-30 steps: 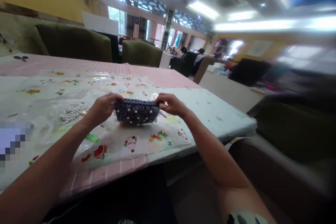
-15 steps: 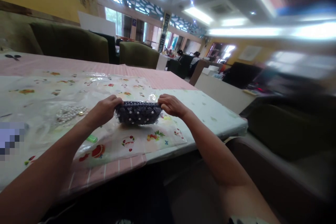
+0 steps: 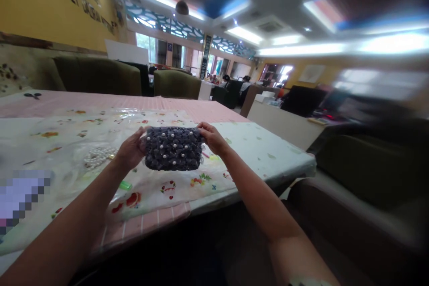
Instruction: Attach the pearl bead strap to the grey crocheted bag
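Observation:
A dark blue pouch studded with white pearls is held up above the table, its flat face turned to me. My left hand pinches its left edge and my right hand pinches its upper right corner. Both hands are closed on it. Under the pouch lies a fruit-print cloth covered with clear plastic. A heap of loose white pearls rests on the cloth just left of my left hand.
A small green object lies on the cloth by my left forearm. Scissors sit at the far left on the pink tablecloth. Olive armchairs stand behind the table. Two people sit far back.
Both hands have lifted the pouch off the cloth and tilted it upright, so its pearl-studded face shows fully. The camera view has tipped slightly upward.

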The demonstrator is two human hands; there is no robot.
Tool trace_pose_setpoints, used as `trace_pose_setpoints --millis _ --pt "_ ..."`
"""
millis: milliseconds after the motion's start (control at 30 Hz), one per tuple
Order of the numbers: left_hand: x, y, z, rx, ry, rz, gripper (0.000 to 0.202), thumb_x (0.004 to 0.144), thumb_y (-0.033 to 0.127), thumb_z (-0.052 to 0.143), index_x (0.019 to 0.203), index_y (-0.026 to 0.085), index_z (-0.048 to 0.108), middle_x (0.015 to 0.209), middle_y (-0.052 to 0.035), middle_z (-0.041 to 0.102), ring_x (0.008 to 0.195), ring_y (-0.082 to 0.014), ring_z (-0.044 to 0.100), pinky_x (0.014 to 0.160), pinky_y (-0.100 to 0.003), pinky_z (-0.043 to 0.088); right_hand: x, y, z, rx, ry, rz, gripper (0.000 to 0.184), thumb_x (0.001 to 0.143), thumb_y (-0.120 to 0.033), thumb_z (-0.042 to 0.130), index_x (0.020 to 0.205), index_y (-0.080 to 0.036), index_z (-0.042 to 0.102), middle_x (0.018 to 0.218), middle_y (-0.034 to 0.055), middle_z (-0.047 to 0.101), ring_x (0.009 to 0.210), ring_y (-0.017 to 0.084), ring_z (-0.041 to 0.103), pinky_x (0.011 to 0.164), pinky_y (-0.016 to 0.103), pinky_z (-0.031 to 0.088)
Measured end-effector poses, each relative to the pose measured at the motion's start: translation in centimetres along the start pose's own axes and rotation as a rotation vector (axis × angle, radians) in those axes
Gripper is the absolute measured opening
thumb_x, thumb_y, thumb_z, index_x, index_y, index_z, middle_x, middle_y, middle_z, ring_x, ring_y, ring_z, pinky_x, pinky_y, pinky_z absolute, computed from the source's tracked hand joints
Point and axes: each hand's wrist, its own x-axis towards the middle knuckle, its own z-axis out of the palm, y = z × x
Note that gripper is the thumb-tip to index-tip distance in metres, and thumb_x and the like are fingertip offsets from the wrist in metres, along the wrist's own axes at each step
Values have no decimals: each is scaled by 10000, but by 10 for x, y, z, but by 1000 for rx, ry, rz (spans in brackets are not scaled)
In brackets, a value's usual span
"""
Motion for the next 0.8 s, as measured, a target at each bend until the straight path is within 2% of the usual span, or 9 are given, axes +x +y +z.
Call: trace_pose_setpoints --millis 100,167,233,333,400,500,633,700,800 --pt "-1 2 -3 -90 -63 -151 425 699 594 729 710 182 626 546 -21 543 467 -131 459 464 -268 413 6 -1 8 71 63 -25 284 648 -373 706 720 -196 497 614 -68 470 559 80 385 525 211 259" --pt "-3 1 -5 -161 -112 -229 426 691 599 738 719 185 640 568 -46 586 511 -169 524 507 -305 462 9 0 11 93 93 -47 295 642 -375 722 711 -191 502 602 -69 482 557 78 390 527 211 263" --pt "-7 -2 -6 -249 -156 -247 385 718 565 735 781 191 665 603 -47 620 554 -187 568 552 -325 502 11 1 13 117 121 -63 302 628 -368 733 718 -187 508 605 -70 500 559 76 401 532 209 272" --pt "-12 -8 -3 -377 -171 -248 288 767 444 731 902 194 681 707 -35 680 621 -182 619 608 -319 546 13 5 18 159 178 -75 317 611 -368 734 739 -190 504 625 -74 516 569 76 419 540 207 294" --pt "-15 -12 -1 -393 -148 -235 239 755 269 740 970 185 677 827 -38 718 689 -177 655 652 -301 567 14 7 22 160 209 -95 322 619 -384 721 749 -192 498 643 -73 523 578 77 430 544 206 309" --pt "-17 -15 3 -364 -142 -189 378 693 49 693 1048 177 663 965 -47 730 788 -175 685 706 -272 582 16 11 25 49 231 -118 315 669 -428 677 789 -199 498 667 -68 527 584 83 441 547 208 330" --pt "-17 -12 4 -362 -166 -143 407 707 20 657 1086 167 661 986 -62 727 814 -183 693 716 -276 596 15 11 19 -98 243 -103 274 791 -464 574 889 -210 537 664 -59 509 576 104 438 556 228 365" --pt "-17 -10 4 -366 -181 -121 432 713 20 654 1115 178 659 984 -58 726 808 -180 693 704 -274 599 10 6 16 -234 330 -191 235 847 -432 542 917 -208 559 735 -29 549 652 125 485 632 256 417" --pt "-16 -9 4 -365 -213 -89 489 710 13 658 1162 199 648 990 -51 725 809 -178 693 694 -269 600 -4 -4 20 -589 468 -505 141 879 -317 553 933 -193 594 932 42 607 872 172 552 841 329 452"
